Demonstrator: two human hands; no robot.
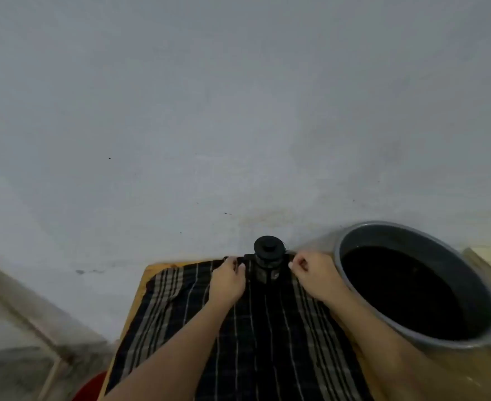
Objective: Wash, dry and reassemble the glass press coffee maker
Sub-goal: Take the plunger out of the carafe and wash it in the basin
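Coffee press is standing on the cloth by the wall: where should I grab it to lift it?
Grip the coffee press around its glass body, below the black lid, coming from the near side. It stands upright against the wall, so the back is blocked, and the lid might pull off.

We see a wooden table [470, 369] against a grey wall; a dark plaid cloth [267, 328] covers most of it, 1 grey basin [354, 241] of dark water sits at its right, and the coffee press [266, 260] stands upright on the cloth's far edge
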